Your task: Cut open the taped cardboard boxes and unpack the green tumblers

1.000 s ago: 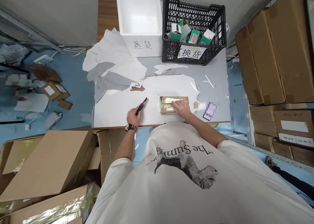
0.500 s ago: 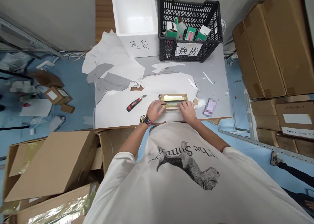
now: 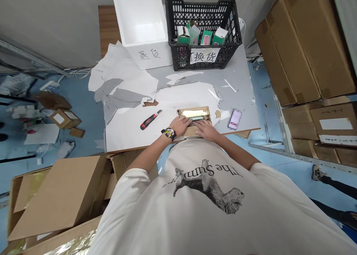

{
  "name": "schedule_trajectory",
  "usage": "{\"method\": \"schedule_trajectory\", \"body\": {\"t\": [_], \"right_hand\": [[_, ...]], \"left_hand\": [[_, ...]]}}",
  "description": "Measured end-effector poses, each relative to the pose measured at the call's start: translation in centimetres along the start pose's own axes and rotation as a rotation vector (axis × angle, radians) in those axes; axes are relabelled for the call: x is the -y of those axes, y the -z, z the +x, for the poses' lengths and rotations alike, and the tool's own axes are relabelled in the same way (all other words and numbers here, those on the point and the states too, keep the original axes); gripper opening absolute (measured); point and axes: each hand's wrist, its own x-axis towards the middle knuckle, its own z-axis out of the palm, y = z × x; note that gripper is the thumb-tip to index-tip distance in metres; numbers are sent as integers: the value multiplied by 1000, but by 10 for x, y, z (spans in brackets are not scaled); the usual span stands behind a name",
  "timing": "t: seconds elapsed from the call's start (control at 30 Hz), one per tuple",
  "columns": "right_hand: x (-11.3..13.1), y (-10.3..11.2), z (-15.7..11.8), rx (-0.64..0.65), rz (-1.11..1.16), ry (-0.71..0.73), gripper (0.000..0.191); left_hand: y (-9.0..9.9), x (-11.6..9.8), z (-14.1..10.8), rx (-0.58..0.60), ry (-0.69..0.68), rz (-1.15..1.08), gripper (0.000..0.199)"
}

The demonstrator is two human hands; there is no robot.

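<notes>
A small cardboard box (image 3: pixel 205 110) lies opened at the table's front edge, with a pale strip and something greenish showing inside. My left hand (image 3: pixel 180 125) rests on its left part, fingers stretched across the near side. My right hand (image 3: pixel 206 130) lies on the near right part with its fingers extended, the fingertips of both hands close together. A red and black utility knife (image 3: pixel 150 120) lies to the left with its blade out. What is beneath my palms is hidden.
A white foam box (image 3: pixel 154 57) and a black crate (image 3: pixel 205 52) holding several green-and-white boxes stand at the back. A blurred-out item (image 3: pixel 234 119) lies at right. Torn paper (image 3: pixel 125 95) covers the left. Large cartons (image 3: pixel 55 195) stand lower left; a person's shoe (image 3: pixel 317 172) shows at right.
Both hands have moved nearer each other and flattened over the near side of the box, where a brown cardboard flap now shows. The camera view has shifted slightly.
</notes>
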Motion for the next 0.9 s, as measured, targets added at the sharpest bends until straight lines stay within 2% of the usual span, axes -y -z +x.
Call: {"method": "schedule_trajectory", "body": {"t": [0.1, 0.2, 0.3, 0.37, 0.53, 0.67, 0.8, 0.9], "right_hand": [[0, -3, 8, -32, 14, -47, 52], [4, -5, 17, -93, -51, -123, 45], [4, -4, 24, -149, -125, -194, 42], [0, -1, 26, -161, -148, -220, 46], [-15, 11, 33, -207, -159, -229, 55], [-20, 20, 46, -196, -195, -216, 58], [-25, 28, 50, -174, -179, -230, 55], [-30, 28, 40, -212, -167, -243, 54]], "left_hand": [[-6, -20, 4, 5, -14, 42, 68], [-9, -28, 4, -26, 74, 60, 70], [-7, -20, 5, -45, 190, 73, 66], [-5, -12, 9, -34, 211, 80, 64], [-1, -1, 38, 55, 149, 95, 51], [0, -2, 60, 97, 197, 124, 50], [-5, 0, 60, 62, 205, 144, 56], [-11, 2, 54, 4, 101, 138, 46]]}}
